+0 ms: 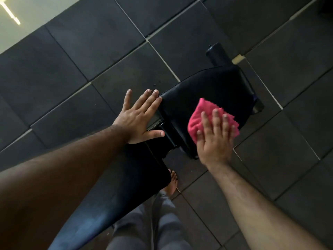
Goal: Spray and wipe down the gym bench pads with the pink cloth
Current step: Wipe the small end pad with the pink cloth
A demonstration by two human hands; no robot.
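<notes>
While both arms reach forward over the bench, the scene reads as follows.

Right hand: the right hand (215, 139) lies flat, fingers spread, palm pressing down on the pink cloth (200, 118); it is not clenched around the cloth, only pinning it.
Pink cloth: crumpled, lying on the near-right part of the seat pad (212, 87), partly covered by the fingers.
Left hand: the left hand (138, 117) is open and empty, fingers straight, fingertips touching the left corner of the seat pad, thumb stretched toward the gap between the pads.
Seat pad: black, glossy, the farther of the two pads.
Back pad: the long black back pad (126, 181) runs from the gap toward the camera, partly hidden under the left forearm.
Roller: a black foam roller (217, 54) sits beyond the seat pad's far end.
Floor: dark rubber floor tiles (90, 51) with pale seams.
Person: grey trousers (153, 228) and a bare foot (172, 183) show beside the back pad.
</notes>
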